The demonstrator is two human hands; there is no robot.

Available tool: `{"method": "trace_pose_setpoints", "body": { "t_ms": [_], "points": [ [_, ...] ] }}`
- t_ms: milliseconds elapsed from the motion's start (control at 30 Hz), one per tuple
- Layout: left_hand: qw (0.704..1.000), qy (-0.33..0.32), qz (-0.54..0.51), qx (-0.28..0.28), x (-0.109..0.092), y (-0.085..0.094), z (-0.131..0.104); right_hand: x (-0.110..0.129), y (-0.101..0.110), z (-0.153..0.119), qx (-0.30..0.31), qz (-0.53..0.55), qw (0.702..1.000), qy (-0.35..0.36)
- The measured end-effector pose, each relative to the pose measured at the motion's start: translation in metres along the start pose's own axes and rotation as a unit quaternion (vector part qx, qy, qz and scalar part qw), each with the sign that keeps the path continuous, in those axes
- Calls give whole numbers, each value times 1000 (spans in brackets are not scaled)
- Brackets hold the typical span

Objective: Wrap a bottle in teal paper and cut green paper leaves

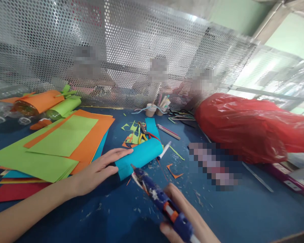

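A roll of bright blue paper (pixel 142 153) lies slantwise on the dark blue table. My left hand (pixel 98 170) grips its left end, with the fingers behind and the thumb at the near edge. In my right hand (pixel 177 202) is a dark blue hot glue gun (pixel 157 195) with a glue stick showing through its orange-marked body. The gun's nozzle points up and left, at the near side of the roll by its left end. I cannot tell whether the tip touches the paper.
Stacked coloured paper (pixel 66 138) lies left, bottles wrapped in orange paper (pixel 42 101) and green behind it. Pliers (pixel 143 130), paper scraps (pixel 134 135) and a pen (pixel 164 150) lie beyond the roll. A red plastic bag (pixel 248 125) bulks right. Perforated metal (pixel 131 44) stands behind, people beyond.
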State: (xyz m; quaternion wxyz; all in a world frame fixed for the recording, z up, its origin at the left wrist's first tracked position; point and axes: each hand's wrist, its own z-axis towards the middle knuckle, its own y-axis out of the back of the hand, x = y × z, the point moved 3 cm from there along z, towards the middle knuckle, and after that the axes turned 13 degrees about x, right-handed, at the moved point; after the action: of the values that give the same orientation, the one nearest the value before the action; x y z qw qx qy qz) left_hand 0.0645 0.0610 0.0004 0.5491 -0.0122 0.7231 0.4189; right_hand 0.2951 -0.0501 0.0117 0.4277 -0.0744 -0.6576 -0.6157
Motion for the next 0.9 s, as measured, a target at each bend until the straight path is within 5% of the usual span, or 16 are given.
{"method": "trace_pose_setpoints", "body": {
  "t_ms": [167, 300, 600, 900],
  "points": [
    [999, 2, 47, 3, 1, -1, 1, -20, 30, -25, -95, 27, 993, -70],
    [997, 18, 72, -2, 1, -4, 2, -43, 60, -22, -184, -100, 968, -141],
    [997, 35, 71, -11, 2, -3, 3, -108, 77, 7, -43, -287, 938, -191],
    [999, 35, -10, -31, -2, -1, 4, -103, 86, 22, 72, -286, 937, -187]
  ]
}}
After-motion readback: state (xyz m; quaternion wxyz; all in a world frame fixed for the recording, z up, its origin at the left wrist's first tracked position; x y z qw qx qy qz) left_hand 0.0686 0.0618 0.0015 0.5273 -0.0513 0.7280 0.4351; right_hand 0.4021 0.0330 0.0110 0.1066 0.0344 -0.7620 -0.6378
